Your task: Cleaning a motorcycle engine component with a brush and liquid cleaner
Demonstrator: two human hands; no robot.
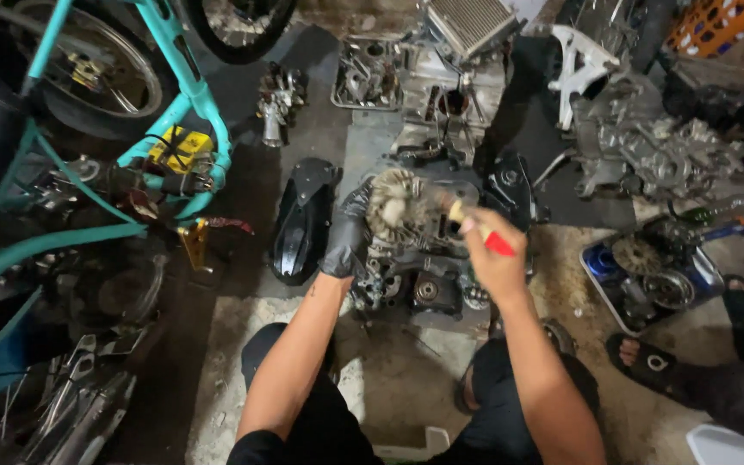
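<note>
My left hand (345,231), in a black glove, grips the left side of a greasy engine block (419,258) on the floor in front of my knees. My right hand (492,258), bare, holds a red-handled brush (486,234) whose pale bristles (393,207) press on the top of the engine. Both forearms reach forward from the bottom of the view.
A teal motorcycle frame (178,103) and wheel stand at the left. A black plastic cover (301,220) lies left of the engine. Another engine (647,146) sits at the back right, a blue tray of parts (647,271) at the right. Another person's sandalled feet (699,344) are at the right.
</note>
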